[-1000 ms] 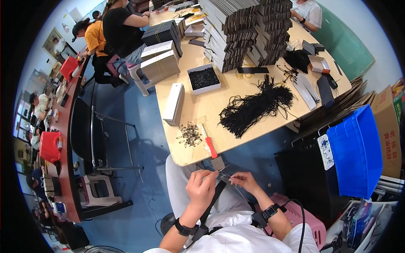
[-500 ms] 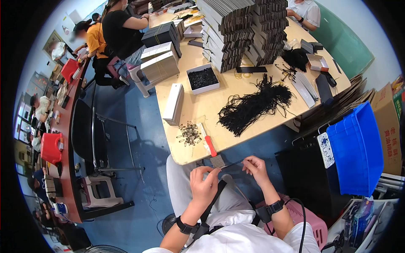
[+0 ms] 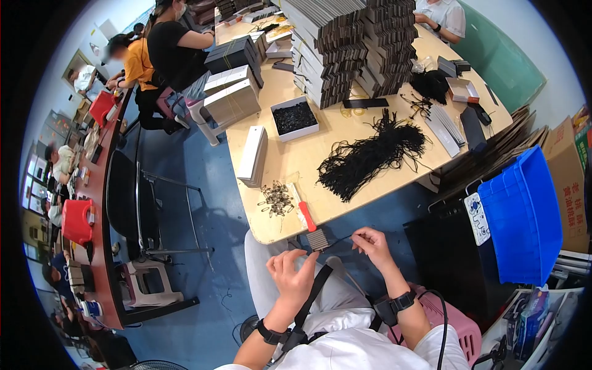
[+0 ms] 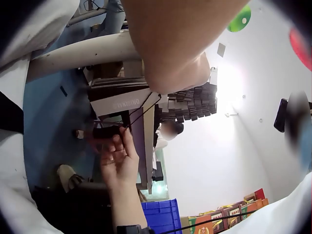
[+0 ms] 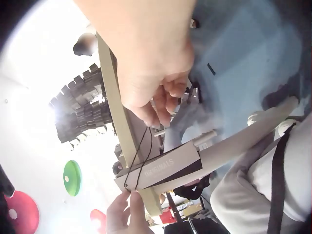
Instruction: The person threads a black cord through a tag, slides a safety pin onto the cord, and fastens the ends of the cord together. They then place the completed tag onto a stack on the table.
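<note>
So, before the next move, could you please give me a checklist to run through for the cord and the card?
1. Right hand pinching the black cord: ok.
2. Left hand firmly gripping the ORIGINALS card: cannot tell; its thumb is at the card's end, but a pinch is not clear.
3. Two strands free of tangles between the hands: ok.
4. Cord secured at the card's end: cannot tell; the fastening is too small to read.
5. More cords on the table: ok, a large black bundle lies there.
6. Red-handled tool away from the table edge: not ok, it lies close to it.
</note>
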Demonstrator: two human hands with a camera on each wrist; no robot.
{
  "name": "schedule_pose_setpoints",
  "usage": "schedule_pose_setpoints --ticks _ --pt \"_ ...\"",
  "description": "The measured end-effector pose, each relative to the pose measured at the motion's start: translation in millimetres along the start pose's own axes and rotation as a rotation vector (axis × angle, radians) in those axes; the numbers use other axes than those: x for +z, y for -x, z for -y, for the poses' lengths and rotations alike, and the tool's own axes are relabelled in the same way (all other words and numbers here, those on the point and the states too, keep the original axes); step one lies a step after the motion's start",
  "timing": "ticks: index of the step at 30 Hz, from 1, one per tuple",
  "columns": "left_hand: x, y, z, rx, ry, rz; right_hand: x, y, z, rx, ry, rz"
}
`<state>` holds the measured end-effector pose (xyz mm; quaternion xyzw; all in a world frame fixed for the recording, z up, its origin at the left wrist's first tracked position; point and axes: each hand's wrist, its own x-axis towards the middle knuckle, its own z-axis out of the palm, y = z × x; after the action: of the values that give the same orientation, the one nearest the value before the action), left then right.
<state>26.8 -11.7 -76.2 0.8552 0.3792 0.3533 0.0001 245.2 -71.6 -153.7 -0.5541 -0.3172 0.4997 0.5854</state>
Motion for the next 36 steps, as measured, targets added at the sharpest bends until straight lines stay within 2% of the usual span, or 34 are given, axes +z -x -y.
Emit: schedule_pose_setpoints --ticks 6,14,20,24,27,29,33,36 --pt "-2 -1 -1 -0.019 0.019 0.007 3 -4 -3 0.039 0.027 0.01" --pt "2 2 -6 -0.175 0.094 0.05 9 -7 -4 0.042 -0.019 -0.016" --pt "0 -2 -5 -0.171 0.034 0.113 11 -7 -3 0.032 -0.008 0.013" --pt "1 -1 -13 -0.17 0.098 0.108 8 -6 -9 0.031 0.003 0.0" --pt "2 0 -16 -0.14 0.129 0.088 3 -3 -22 0.061 0.045 -0.006" --pt "3 0 -16 -0.109 0.142 -0.005 -1 0 -44 0.084 0.109 -0.026" --pt "3 -2 -11 -0.132 0.085 -0.002 -7 15 -61 0.172 0.121 -0.03" --pt "2 -4 -8 -0.106 0.074 -0.004 -8 22 -58 0.212 0.142 0.042"
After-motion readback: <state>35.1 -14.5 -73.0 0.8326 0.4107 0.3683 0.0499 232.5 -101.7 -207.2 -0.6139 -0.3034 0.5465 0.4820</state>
